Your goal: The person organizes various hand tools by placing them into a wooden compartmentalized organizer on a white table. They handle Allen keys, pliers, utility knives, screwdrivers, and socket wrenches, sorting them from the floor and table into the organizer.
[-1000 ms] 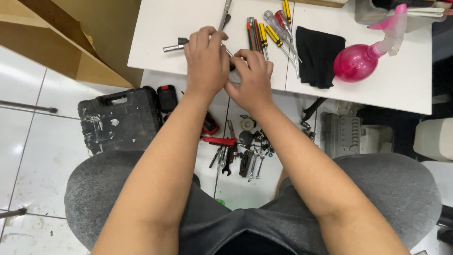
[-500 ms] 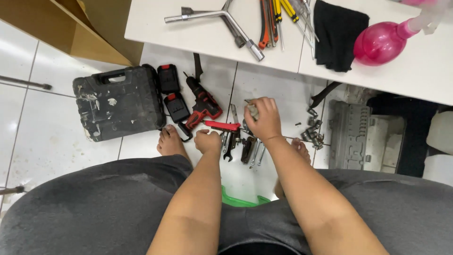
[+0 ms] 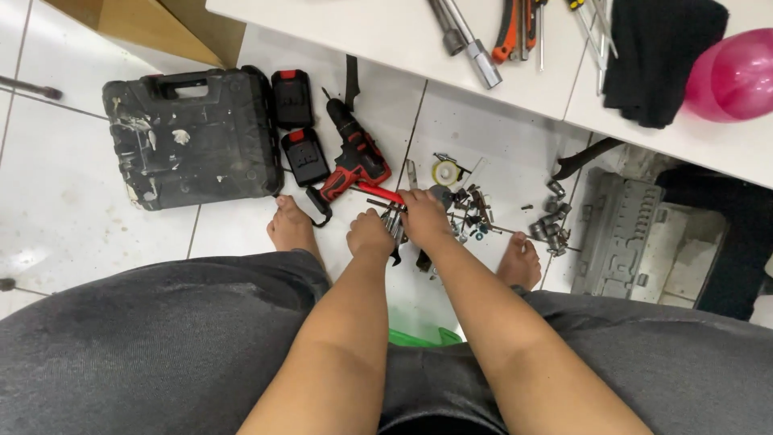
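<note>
- Tools (image 3: 419,221) lie in a loose heap on the tiled floor (image 3: 72,217) between the person's bare feet: pliers with red grips, dark wrenches, small bits and sockets.
- Left hand (image 3: 369,235) is down at the near edge of the heap, fingers curled in; it seems to touch or grip a dark tool, but what it holds I cannot tell.
- Right hand (image 3: 424,219) rests just beside it on the middle of the heap, fingers bent down among the metal pieces; whether they are clamped on anything cannot be told.
- Judged from this, the step in hand is sorting through the heap for one piece.
- Picking one out calls for a firm pinch and a clean lift, so the tangled neighbours do not drag along.
- Nearby: a red drill (image 3: 354,157), two batteries (image 3: 291,98) and a black case (image 3: 193,137) to the left, a grey socket tray (image 3: 624,238) to the right.
- Above, the white tabletop (image 3: 386,32) carries more tools, a black cloth (image 3: 656,56) and a pink bottle (image 3: 737,72).
</note>
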